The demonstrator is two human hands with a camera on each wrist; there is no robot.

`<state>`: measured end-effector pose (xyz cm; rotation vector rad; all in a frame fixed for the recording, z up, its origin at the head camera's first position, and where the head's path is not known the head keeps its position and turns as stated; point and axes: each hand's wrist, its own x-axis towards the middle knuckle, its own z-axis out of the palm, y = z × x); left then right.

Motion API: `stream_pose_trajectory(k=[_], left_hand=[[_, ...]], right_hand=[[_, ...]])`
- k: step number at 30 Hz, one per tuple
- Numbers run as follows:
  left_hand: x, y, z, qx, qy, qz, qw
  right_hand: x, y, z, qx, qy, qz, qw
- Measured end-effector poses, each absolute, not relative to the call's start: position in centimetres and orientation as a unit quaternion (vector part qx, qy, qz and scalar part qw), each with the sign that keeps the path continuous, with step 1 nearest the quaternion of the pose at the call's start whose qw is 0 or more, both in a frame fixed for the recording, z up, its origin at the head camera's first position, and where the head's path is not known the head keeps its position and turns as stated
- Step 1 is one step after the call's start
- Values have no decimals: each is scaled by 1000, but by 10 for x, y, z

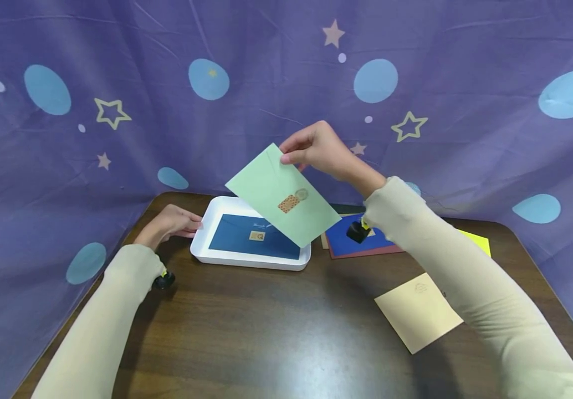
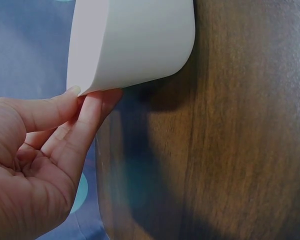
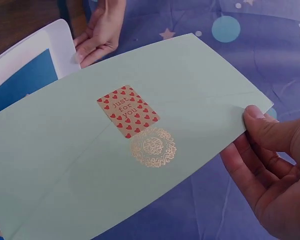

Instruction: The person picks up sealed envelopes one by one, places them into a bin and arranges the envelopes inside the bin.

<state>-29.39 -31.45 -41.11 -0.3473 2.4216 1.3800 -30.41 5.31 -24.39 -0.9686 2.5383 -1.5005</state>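
Note:
A mint green envelope [image 1: 286, 188] hangs tilted in the air, its upper corner pinched between the thumb and fingers of my right hand [image 1: 318, 149]. Its face bears a heart-patterned "just for you" sticker [image 3: 128, 111] and a round gold stamp [image 3: 153, 147]. Below it stands a white tray [image 1: 251, 263] with a dark blue envelope [image 1: 236, 235] lying inside, partly covered by the green one in the head view. My left hand [image 1: 177, 221] pinches the tray's left rim, thumb on top and fingers beneath, as the left wrist view shows.
Right of the tray lies a stack with a bright blue envelope [image 1: 338, 238] over a reddish one [image 1: 366, 253]. A yellow envelope [image 1: 477, 242] shows behind my right sleeve. Nearer, a cream envelope [image 1: 416, 313] rests on the brown table [image 1: 246, 327]. A patterned purple cloth [image 1: 276, 72] hangs behind.

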Motion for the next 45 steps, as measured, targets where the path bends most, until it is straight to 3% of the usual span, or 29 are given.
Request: stream_pose_trajectory(k=[21, 36, 45], left_hand=[[-296, -316, -413, -115, 848, 490, 166], [-296, -314, -414, -126, 853, 480, 161], [-295, -316, -414, -117, 848, 490, 166]], right_hand=[[-299, 17, -277, -387, 826, -401, 84], [-295, 18, -303, -414, 844, -329, 94], [-303, 17, -330, -385, 861, -325, 76]])
